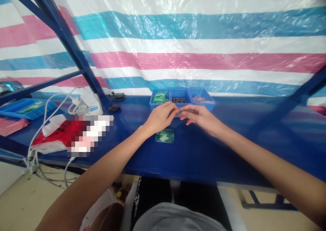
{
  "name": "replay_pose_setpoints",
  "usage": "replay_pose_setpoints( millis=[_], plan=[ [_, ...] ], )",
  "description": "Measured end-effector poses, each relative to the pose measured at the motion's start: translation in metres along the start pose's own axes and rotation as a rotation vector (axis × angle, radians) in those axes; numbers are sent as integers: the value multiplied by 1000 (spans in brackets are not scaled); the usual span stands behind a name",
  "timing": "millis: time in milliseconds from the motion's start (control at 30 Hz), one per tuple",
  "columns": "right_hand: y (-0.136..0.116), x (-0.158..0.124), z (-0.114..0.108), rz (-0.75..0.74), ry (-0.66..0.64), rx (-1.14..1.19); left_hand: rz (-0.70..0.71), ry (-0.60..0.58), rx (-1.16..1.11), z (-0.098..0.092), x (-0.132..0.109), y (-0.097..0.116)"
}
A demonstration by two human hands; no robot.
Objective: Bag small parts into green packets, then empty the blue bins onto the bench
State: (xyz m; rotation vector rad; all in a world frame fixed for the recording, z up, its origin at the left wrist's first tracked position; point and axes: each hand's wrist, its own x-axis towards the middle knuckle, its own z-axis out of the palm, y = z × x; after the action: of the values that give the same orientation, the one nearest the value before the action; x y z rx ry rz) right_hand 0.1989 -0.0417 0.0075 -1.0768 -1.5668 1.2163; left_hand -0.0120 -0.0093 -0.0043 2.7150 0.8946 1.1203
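Observation:
My left hand (163, 116) and my right hand (197, 115) meet over the blue table, fingertips closed together. Between them they pinch a small, see-through piece (178, 113); blur and fingers hide what kind it is. Just below my left hand lies a green clear packet (164, 136) with small white pieces in it. Right behind the hands stands a blue three-part tray (155, 106). Its left section has green packets (160, 97), the middle one small dark parts (178, 100), the right one pale, see-through pieces (199, 99).
On the left are a white power strip (93, 103) with cables, a red and white bag (57, 136), another blue tray (43, 113) and pink sheets (12, 126). A small black object (114, 108) lies nearer. Blue frame posts (93, 81) rise before a striped sheet (191, 61).

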Motion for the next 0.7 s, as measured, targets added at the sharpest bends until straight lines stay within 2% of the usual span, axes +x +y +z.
replay_pose_setpoints(
  millis=[167, 367, 500, 633, 700],
  plan=[
    [4, 2, -2, -15, 60, -38, -27, 23, -24, -2, -1, 3],
    [9, 3, -3, -17, 157, 16, 34, -25, 60, -3, -1, 5],
    [6, 2, -2, -22, 106, 3, 70, 9, 57, 0, -2, 3],
    [2, 2, -5, -38, 14, -93, 36, 50, 30, 0, -1, 2],
    [2, 2, -6, -92, -19, -174, 12, 67, 4, 0, 0, 2]
  ],
)
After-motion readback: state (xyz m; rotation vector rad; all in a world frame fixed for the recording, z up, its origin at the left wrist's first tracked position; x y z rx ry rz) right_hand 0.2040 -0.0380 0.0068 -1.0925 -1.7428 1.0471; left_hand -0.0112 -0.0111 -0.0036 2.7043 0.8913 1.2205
